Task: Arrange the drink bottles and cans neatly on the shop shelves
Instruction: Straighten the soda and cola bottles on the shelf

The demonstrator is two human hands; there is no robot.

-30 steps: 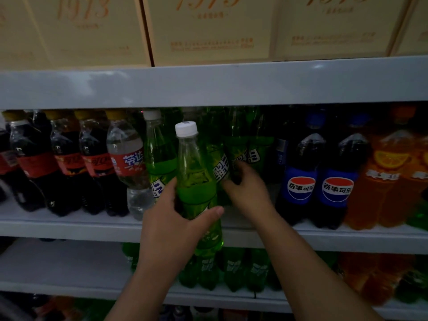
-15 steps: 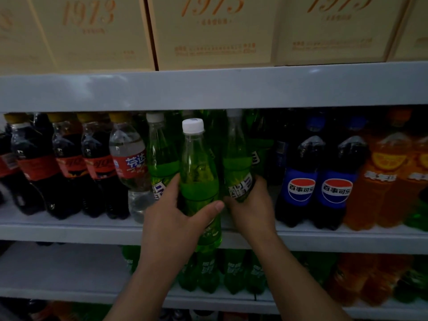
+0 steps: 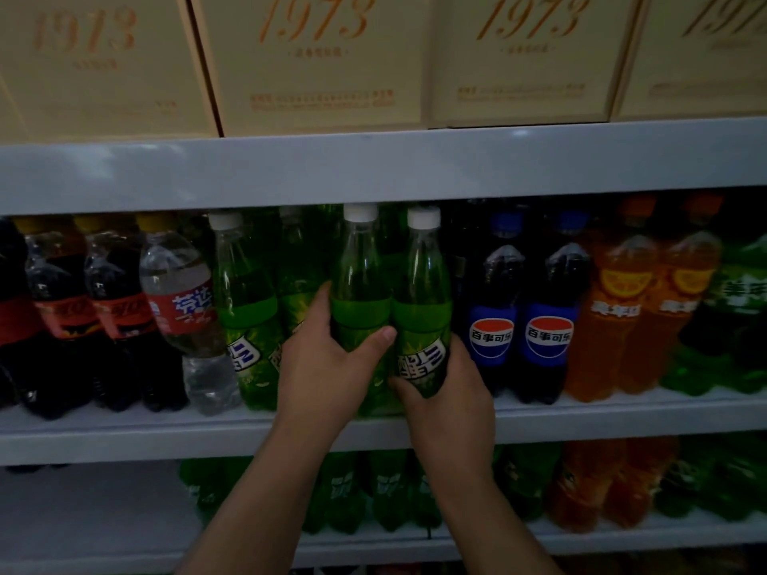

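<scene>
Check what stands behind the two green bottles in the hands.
Dim green bottles show behind the left green bottle, gripped by the left hand. The right green bottle, gripped by the right hand, and deep shadow hide anything further back.

a: site type?
b: retail shop, drinks aisle. grey metal shelves (image 3: 373,168) set in tiers.
a: stock on view?
b: same-kind goods in rows, labels mostly outward: red-labelled cola bottles (image 3: 62,317), green soda bottles (image 3: 245,317), blue-labelled cola bottles (image 3: 489,338), orange soda bottles (image 3: 614,325). top tier: identical cartons marked 1973 (image 3: 311,64), side by side.
</scene>
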